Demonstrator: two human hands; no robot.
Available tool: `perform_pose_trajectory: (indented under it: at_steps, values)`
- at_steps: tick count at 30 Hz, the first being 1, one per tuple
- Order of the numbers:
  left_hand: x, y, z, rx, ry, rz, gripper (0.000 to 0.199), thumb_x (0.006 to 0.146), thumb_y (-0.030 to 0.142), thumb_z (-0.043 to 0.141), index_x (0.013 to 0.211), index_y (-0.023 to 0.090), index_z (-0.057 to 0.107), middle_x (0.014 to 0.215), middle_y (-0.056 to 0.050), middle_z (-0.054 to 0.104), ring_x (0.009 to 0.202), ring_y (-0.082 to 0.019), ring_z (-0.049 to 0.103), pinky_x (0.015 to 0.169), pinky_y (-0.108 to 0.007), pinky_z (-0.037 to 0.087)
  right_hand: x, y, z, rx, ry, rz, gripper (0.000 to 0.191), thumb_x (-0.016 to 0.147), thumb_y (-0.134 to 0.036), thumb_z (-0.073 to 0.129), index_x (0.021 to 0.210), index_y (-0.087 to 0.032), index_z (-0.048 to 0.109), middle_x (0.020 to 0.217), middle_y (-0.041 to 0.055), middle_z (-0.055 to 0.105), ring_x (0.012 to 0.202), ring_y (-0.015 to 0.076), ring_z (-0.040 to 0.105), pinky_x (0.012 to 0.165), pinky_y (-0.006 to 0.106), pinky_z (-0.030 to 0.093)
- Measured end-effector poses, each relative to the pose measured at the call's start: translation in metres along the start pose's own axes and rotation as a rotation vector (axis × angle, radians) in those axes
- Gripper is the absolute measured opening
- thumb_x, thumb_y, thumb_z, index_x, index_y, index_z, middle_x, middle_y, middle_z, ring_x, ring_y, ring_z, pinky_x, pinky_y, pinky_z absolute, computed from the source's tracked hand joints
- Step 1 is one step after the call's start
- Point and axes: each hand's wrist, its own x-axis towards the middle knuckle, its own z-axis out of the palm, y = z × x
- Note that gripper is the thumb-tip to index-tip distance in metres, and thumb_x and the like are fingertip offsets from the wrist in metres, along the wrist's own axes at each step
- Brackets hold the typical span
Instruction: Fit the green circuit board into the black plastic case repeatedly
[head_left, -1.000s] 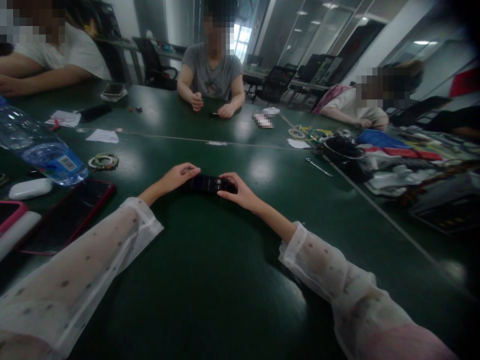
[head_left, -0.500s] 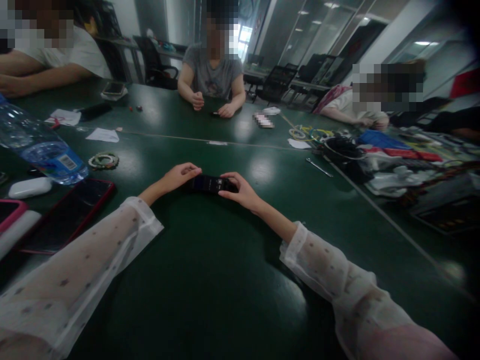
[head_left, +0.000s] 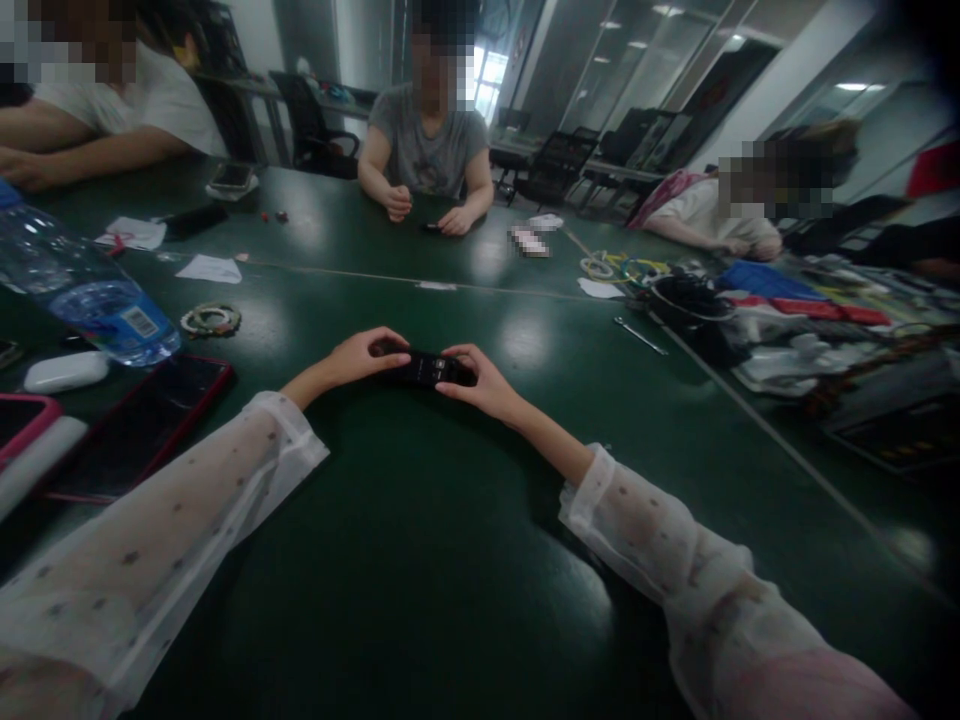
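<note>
A black phone (head_left: 424, 368), held sideways low over the green table, shows small pale marks on its dark screen. My left hand (head_left: 367, 355) grips its left end, thumb across the front and fingers curled over the top edge. Its right end is in my right hand (head_left: 480, 382), thumb below and fingers above. Both hands are closed on it, and they cover its two ends. Whether its lower edge touches the table I cannot tell.
On the left are a water bottle (head_left: 127, 318), a red-edged phone (head_left: 142, 430), a white earbud case (head_left: 67, 371) and a bead bracelet (head_left: 211, 320). A wrench (head_left: 640, 336) lies right, near piled cables (head_left: 690, 300). A person (head_left: 427, 150) sits opposite; others sit at both sides.
My left hand has shifted slightly right along the phone, and its thumb now lies over the front of the left end. My right hand keeps its hold.
</note>
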Motion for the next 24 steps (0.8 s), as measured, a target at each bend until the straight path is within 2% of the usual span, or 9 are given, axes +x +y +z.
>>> perform_pose_trajectory:
  at_steps: [4, 10, 18, 24]
  values:
    - [-0.0004, -0.0021, -0.0014, 0.055, -0.045, -0.002, 0.060, 0.081, 0.065, 0.071, 0.127, 0.026, 0.066, 0.131, -0.008, 0.066, 0.117, -0.030, 0.063, 0.099, -0.047, 0.050, 0.0016, 0.0012, 0.0022, 0.001, 0.028, -0.004, 0.059, 0.078, -0.045, 0.083, 0.124, -0.025, 0.051, 0.116, 0.0076, 0.069, 0.114, 0.0286, 0.067, 0.108, 0.055, 0.048]
    - [-0.0059, 0.0011, -0.0048, -0.012, -0.141, -0.005, 0.071, 0.077, 0.058, 0.077, 0.138, 0.028, 0.057, 0.141, -0.009, 0.060, 0.125, -0.032, 0.060, 0.102, -0.048, 0.050, 0.0011, -0.0003, 0.0028, 0.001, 0.018, -0.005, 0.059, 0.079, -0.045, 0.082, 0.125, -0.026, 0.051, 0.117, 0.0081, 0.069, 0.114, 0.0288, 0.067, 0.108, 0.056, 0.048]
    - [-0.0085, 0.0053, -0.0042, 0.024, -0.150, -0.019, 0.077, 0.073, 0.055, 0.080, 0.140, 0.029, 0.053, 0.144, -0.011, 0.058, 0.128, -0.034, 0.059, 0.103, -0.050, 0.049, 0.0002, 0.0003, 0.0042, -0.027, 0.042, -0.017, 0.059, 0.080, -0.046, 0.081, 0.127, -0.024, 0.051, 0.121, 0.0098, 0.069, 0.117, 0.0288, 0.067, 0.110, 0.056, 0.047]
    - [-0.0093, 0.0067, -0.0025, 0.065, -0.112, -0.020, 0.076, 0.071, 0.056, 0.082, 0.138, 0.030, 0.056, 0.140, -0.010, 0.062, 0.125, -0.035, 0.061, 0.101, -0.052, 0.049, 0.0008, 0.0025, 0.0050, -0.034, 0.068, -0.019, 0.058, 0.081, -0.048, 0.081, 0.126, -0.025, 0.054, 0.129, 0.0106, 0.066, 0.124, 0.0290, 0.064, 0.114, 0.055, 0.045]
